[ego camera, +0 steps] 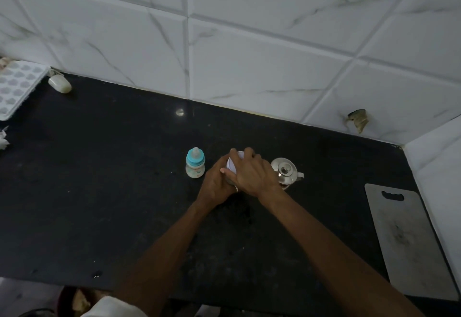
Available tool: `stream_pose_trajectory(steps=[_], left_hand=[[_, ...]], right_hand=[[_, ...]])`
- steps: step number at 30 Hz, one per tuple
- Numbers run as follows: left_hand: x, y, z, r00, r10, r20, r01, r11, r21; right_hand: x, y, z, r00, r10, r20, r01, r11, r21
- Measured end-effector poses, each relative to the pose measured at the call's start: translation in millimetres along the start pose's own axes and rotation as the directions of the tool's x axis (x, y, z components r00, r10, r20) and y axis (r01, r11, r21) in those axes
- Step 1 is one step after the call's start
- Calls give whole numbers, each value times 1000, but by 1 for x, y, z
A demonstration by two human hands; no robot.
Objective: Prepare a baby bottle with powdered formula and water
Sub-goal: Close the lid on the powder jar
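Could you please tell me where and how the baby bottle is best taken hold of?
Probably grip the baby bottle round its pale body, below the teal collar, coming from the view's left: it stands upright, nipple on top, and the left hand, right hand and white-lidded container crowd its other side.

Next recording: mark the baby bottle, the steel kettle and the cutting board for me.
baby bottle (195, 160), head view, on its teal collar.
steel kettle (285, 168), head view, on the lid's knob.
cutting board (406, 242), head view, on the middle of its flat face.
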State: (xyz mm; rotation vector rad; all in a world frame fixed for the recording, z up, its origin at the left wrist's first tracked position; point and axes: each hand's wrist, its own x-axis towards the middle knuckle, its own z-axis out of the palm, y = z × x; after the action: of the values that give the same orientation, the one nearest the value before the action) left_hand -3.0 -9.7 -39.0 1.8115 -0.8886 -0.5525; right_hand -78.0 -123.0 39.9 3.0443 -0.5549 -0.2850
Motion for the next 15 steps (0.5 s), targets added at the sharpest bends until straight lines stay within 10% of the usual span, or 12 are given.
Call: stream_pose_trajectory(steps=[15], left_hand=[[0,13,-1,999,-35,20,34,998,46]], right_hand=[[-4,-5,1,995,60,-79,-56,997,55]])
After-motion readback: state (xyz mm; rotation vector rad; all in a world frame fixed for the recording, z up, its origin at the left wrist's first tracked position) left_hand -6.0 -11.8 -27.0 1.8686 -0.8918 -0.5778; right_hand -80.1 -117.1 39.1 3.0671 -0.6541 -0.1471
